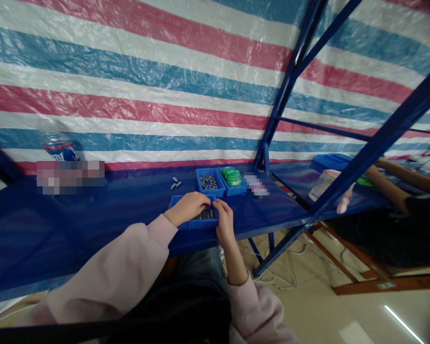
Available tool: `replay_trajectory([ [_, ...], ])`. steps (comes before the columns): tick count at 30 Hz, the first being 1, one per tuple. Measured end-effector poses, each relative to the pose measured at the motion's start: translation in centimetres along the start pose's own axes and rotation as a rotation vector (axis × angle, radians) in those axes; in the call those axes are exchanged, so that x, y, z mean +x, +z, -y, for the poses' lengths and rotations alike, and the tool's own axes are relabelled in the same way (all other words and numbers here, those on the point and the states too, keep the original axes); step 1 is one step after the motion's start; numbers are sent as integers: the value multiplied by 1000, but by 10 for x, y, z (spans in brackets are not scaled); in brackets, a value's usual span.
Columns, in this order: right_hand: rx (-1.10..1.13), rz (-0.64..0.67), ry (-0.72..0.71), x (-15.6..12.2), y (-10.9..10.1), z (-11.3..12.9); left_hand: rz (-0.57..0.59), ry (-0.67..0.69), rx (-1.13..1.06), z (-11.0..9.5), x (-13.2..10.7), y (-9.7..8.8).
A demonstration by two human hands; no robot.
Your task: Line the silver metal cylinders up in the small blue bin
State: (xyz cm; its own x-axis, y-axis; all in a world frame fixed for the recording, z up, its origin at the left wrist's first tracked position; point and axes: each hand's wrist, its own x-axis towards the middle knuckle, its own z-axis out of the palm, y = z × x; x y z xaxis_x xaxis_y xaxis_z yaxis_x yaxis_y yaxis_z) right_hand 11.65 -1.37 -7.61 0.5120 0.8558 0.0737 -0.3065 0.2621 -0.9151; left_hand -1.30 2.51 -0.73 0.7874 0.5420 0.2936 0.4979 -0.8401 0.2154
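Note:
Over the right side of a shallow blue bin (175, 223), my left hand (190, 207) reaches in with its fingers bent and pressed together. My right hand (225, 219) is at the bin's right edge, thumb and fingers pinched close to the left fingertips. Whatever lies between the fingertips is too small to make out. Dark, rod-like metal pieces (205, 214) lie in this bin, partly covered by my left hand. Just behind stands a second blue bin (216, 193) with many small metal parts (208, 182). Beside it, green plastic packets (231, 176) fill a third blue bin (236, 191).
Several loose metal pieces (175, 183) lie on the blue tabletop (136, 205). A clear bottle (59, 145) stands at the left. Blue frame posts (283, 95) rise at the right. Beyond them are a white tub (319, 186) and another person's arms (387, 184). Cables (290, 267) lie below.

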Motion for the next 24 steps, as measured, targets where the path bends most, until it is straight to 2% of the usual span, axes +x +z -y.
replay_trajectory([
  [6,15,1,11,-1,1,2,32,-1,42,1,1,1],
  [17,-10,-4,1,-2,1,3,18,25,1,4,0,5],
  [24,37,-12,43,-2,2,4,62,43,76,2,1,3],
])
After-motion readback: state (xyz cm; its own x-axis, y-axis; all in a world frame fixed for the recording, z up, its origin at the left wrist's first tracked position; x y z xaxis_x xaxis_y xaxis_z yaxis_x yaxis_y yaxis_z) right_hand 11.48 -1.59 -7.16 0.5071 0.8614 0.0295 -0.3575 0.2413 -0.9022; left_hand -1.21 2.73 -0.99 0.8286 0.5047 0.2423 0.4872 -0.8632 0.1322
